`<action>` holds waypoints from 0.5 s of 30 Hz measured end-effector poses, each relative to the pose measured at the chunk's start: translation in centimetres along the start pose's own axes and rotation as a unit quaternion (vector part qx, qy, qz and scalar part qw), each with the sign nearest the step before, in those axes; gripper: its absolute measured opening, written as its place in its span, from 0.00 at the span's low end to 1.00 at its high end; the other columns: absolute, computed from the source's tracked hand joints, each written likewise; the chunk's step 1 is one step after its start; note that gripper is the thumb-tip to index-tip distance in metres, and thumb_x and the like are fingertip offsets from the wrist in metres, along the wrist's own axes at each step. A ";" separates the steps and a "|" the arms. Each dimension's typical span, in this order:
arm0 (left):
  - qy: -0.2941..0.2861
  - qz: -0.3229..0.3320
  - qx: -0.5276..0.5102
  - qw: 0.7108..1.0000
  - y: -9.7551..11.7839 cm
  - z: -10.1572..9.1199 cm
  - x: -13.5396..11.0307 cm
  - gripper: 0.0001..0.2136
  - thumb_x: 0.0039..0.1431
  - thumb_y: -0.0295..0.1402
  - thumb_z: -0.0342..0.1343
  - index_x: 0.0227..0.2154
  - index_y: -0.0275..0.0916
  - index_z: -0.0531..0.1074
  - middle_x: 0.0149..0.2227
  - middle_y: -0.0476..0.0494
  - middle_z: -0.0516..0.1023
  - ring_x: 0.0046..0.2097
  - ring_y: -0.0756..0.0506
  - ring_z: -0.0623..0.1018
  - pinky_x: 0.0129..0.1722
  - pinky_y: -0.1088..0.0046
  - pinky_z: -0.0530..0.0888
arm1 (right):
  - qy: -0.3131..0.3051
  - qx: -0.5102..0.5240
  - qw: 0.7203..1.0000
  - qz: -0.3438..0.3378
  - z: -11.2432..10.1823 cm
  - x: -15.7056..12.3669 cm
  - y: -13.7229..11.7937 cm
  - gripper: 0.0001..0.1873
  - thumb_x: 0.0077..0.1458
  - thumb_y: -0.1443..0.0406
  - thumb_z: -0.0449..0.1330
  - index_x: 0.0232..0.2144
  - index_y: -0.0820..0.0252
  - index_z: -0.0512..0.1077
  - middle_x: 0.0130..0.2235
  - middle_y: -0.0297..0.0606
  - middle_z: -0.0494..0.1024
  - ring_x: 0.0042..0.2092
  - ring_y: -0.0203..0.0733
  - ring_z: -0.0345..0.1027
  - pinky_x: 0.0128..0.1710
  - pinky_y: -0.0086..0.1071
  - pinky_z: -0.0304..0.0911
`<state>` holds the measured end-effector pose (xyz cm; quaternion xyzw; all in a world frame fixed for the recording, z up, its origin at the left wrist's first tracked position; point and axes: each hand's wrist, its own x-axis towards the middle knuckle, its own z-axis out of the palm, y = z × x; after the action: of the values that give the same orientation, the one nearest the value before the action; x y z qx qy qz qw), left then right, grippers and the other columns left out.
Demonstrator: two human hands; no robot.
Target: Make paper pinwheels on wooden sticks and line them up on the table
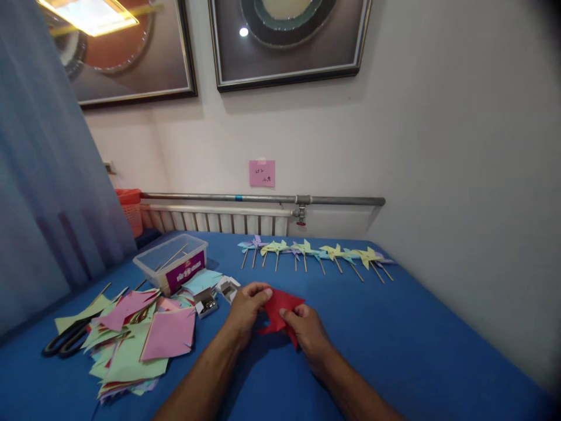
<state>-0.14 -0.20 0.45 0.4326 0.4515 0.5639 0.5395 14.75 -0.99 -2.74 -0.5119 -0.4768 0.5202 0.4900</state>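
Observation:
A red sheet of paper (280, 304) with cut, pointed flaps is held just above the blue table cover. My left hand (250, 307) pinches its upper left edge between thumb and fingers. At its right side my right hand (309, 333) grips another part, thumb on top. The paper looks partly bent, with loose points hanging at the lower left and bottom. Close to my left hand are a small open box with metal pins (205, 304) and another small white box (228, 287).
Left, cut coloured papers (131, 351) lie piled beside black-handled scissors (65, 344). Behind them stands a clear plastic tub (170, 257) with sticks. Several finished pinwheels (304, 248) line the back of the blue table (394, 351). A pipe (342, 200) runs along the wall.

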 end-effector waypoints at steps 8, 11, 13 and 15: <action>0.003 0.325 0.296 0.898 1.2 -1.0 -0.5 0.07 0.57 0.28 0.57 0.29 0.41 0.80 0.43 0.41 0.80 0.49 0.41 0.78 0.52 0.64 0.71 | 0.020 -0.019 1.000 -0.011 0.5 0.3 0.3 0.12 0.42 0.58 0.65 0.16 0.55 0.67 0.17 0.29 0.69 0.20 0.36 0.59 0.23 0.31 0.54; 0.026 0.357 0.348 0.866 0.9 -0.8 -0.9 0.07 0.59 0.27 0.57 0.37 0.41 0.80 0.51 0.38 0.79 0.55 0.39 0.76 0.58 0.58 0.70 | 0.033 -0.002 0.999 -0.001 0.5 0.4 0.5 0.10 0.42 0.58 0.64 0.18 0.55 0.69 0.18 0.30 0.71 0.21 0.37 0.62 0.24 0.31 0.57; 0.038 0.351 0.372 0.859 0.7 -0.8 -0.8 0.10 0.58 0.28 0.59 0.42 0.41 0.79 0.55 0.37 0.77 0.57 0.38 0.75 0.59 0.55 0.70 | 0.027 0.007 1.000 -0.002 0.4 0.4 0.5 0.10 0.42 0.58 0.65 0.20 0.56 0.70 0.19 0.31 0.73 0.22 0.38 0.63 0.24 0.31 0.57; 0.034 0.340 0.391 0.854 0.4 -0.9 -0.6 0.08 0.58 0.27 0.59 0.40 0.41 0.79 0.55 0.38 0.77 0.57 0.37 0.75 0.59 0.54 0.70 | 0.018 0.006 1.000 -0.011 0.4 0.3 0.7 0.10 0.42 0.58 0.65 0.21 0.57 0.72 0.20 0.31 0.73 0.22 0.37 0.63 0.24 0.31 0.56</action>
<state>-1.08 -0.86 0.67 0.7152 0.4776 0.5032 0.0847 14.33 -0.69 -3.42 -0.5133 -0.4701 0.5082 0.5072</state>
